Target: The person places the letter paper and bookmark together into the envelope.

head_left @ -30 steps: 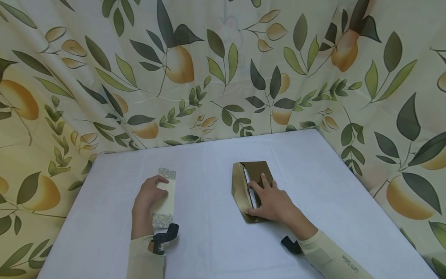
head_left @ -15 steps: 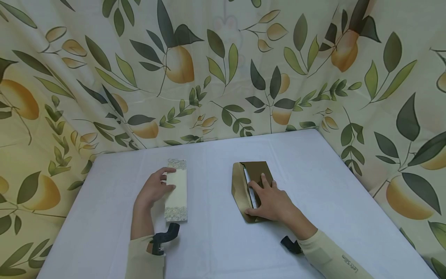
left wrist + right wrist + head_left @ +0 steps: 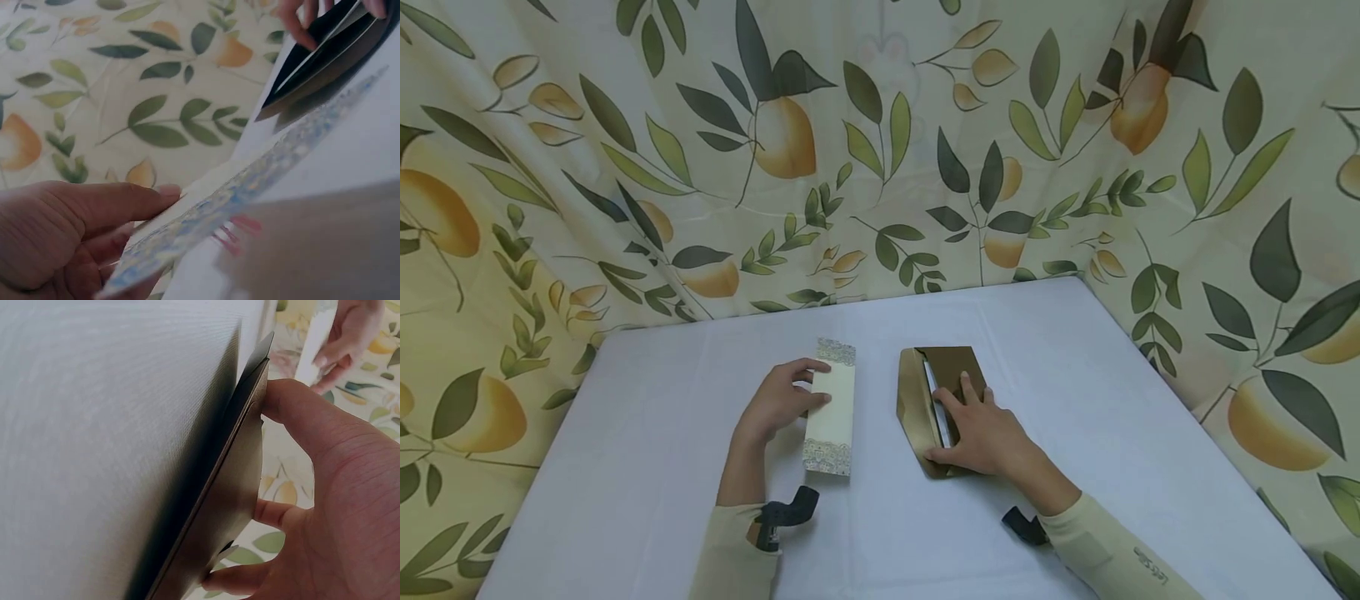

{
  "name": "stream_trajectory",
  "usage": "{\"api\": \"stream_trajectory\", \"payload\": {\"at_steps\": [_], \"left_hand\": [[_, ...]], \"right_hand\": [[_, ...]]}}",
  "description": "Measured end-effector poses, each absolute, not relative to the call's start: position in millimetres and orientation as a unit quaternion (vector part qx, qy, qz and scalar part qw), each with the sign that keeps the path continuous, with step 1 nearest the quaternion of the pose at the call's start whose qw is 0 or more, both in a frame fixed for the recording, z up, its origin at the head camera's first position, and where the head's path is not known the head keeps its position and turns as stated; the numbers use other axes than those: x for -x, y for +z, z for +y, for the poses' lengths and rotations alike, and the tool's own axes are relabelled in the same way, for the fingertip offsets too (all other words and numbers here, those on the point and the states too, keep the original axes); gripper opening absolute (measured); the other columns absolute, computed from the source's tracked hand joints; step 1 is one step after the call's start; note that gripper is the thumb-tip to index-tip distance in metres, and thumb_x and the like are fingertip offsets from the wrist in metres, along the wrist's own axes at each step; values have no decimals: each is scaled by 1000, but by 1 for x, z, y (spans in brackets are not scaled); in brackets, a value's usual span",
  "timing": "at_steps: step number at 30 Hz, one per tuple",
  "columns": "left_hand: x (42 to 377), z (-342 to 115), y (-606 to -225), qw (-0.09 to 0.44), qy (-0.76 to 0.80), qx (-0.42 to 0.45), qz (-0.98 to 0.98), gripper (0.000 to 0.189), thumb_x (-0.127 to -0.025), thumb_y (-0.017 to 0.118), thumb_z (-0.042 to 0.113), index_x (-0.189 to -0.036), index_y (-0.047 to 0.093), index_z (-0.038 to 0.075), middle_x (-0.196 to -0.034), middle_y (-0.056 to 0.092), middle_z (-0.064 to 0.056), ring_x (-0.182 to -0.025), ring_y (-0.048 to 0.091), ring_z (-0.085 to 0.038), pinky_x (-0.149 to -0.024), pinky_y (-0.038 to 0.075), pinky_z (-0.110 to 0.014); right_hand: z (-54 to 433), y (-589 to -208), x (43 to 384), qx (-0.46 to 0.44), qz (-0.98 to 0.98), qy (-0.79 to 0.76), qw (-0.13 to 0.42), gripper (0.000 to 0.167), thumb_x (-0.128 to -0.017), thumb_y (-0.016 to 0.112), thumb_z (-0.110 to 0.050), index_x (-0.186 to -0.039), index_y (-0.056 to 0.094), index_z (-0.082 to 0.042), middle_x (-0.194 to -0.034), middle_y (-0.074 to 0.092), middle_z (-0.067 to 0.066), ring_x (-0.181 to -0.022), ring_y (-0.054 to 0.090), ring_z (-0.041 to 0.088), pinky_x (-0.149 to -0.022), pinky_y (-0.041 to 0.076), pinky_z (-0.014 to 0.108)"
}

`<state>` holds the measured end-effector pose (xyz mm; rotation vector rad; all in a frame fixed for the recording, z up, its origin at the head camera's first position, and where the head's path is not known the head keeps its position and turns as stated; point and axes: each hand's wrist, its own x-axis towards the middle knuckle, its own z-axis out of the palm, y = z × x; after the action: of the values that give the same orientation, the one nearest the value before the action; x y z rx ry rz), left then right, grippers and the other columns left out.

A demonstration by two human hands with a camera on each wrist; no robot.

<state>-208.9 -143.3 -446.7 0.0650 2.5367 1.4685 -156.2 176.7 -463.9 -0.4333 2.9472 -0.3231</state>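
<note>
A narrow cream card (image 3: pixel 832 406) with a speckled, lace-like pattern at both ends is pinched at its left edge between the thumb and fingers of my left hand (image 3: pixel 781 397). In the left wrist view the card (image 3: pixel 250 178) tilts above the table, its patterned end toward the camera. To its right lies a gold-brown envelope (image 3: pixel 913 408), flap spread to the left, mouth gaping. A white edge shows inside the mouth. My right hand (image 3: pixel 988 433) grips the envelope near its mouth, thumb at the near corner and fingers spread over the body. Card and envelope are apart.
A white cloth covers the table (image 3: pixel 647 467). Behind it and along both sides hangs a curtain (image 3: pixel 880 167) printed with fruit and leaves. A black camera mount (image 3: pixel 790 510) is strapped to my left wrist, and another (image 3: pixel 1024 527) to the right.
My left hand has carried the card to the right, closer to the envelope. My right hand and the envelope have stayed in place.
</note>
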Motion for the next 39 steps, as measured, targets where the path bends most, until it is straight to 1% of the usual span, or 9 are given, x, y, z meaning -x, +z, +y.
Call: {"api": "stream_trajectory", "payload": {"at_steps": [3, 5, 9, 13, 19, 23, 30, 36, 39], "left_hand": [[208, -130, -449, 114, 514, -46, 849, 43, -87, 80, 2, -128, 72, 12, -120, 60, -15, -83, 67, -22, -64, 54, -33], [207, -121, -450, 121, 523, -63, 841, 43, -88, 78, 0, -130, 71, 10, -119, 60, -15, -81, 66, -20, -62, 54, -32], [205, -107, -450, 137, 533, -90, 830, 50, -88, 74, -4, -136, 67, 8, -123, 60, -14, -83, 65, -20, -64, 53, -32], [203, -96, -451, 147, 536, -106, 824, 57, -88, 74, -6, -143, 62, 8, -127, 60, -14, -86, 66, -20, -66, 56, -33], [203, -83, -457, 157, 540, -119, 818, 61, -89, 76, -4, -146, 57, 4, -124, 63, -16, -89, 68, -20, -69, 59, -35], [203, -75, -461, 155, 532, -119, 824, 60, -89, 77, -3, -145, 58, 4, -122, 63, -15, -87, 68, -19, -67, 58, -33], [202, -68, -465, 133, 517, -116, 838, 60, -88, 78, 1, -145, 58, 4, -124, 63, -14, -77, 65, -16, -60, 52, -30], [203, -63, -467, 106, 513, -108, 845, 58, -88, 78, 0, -143, 60, 3, -124, 63, -15, -74, 65, -14, -59, 52, -29], [203, -61, -468, 103, 509, -106, 848, 57, -87, 78, -1, -141, 61, 2, -124, 64, -17, -72, 65, -13, -57, 51, -29]], "right_hand": [[176, -464, 156, 143, 981, -106, 74, 89, -80, 79, -64, -149, 47, -17, -158, 28, 38, -129, 39, 69, -71, 55, 64], [176, -464, 156, 143, 981, -106, 75, 90, -80, 80, -64, -149, 47, -17, -157, 28, 39, -128, 39, 70, -71, 55, 65], [176, -465, 156, 142, 982, -102, 75, 90, -79, 80, -63, -149, 47, -17, -157, 28, 39, -128, 38, 70, -70, 55, 65], [175, -464, 156, 142, 982, -101, 75, 90, -79, 81, -63, -149, 47, -16, -157, 28, 40, -128, 39, 71, -71, 54, 67], [175, -464, 156, 144, 981, -103, 73, 91, -80, 80, -64, -149, 47, -16, -157, 28, 40, -127, 39, 71, -73, 54, 68], [175, -464, 156, 145, 981, -104, 73, 92, -79, 80, -64, -150, 47, -16, -156, 28, 40, -127, 40, 71, -73, 54, 68], [175, -465, 156, 149, 980, -106, 74, 94, -79, 79, -67, -151, 46, -16, -157, 27, 40, -127, 39, 71, -74, 54, 69], [174, -466, 156, 153, 980, -107, 73, 94, -79, 78, -68, -150, 47, -16, -157, 27, 40, -127, 39, 71, -73, 54, 68], [174, -466, 156, 153, 980, -110, 72, 91, -80, 78, -66, -150, 47, -16, -157, 27, 40, -126, 40, 71, -72, 54, 68]]}}
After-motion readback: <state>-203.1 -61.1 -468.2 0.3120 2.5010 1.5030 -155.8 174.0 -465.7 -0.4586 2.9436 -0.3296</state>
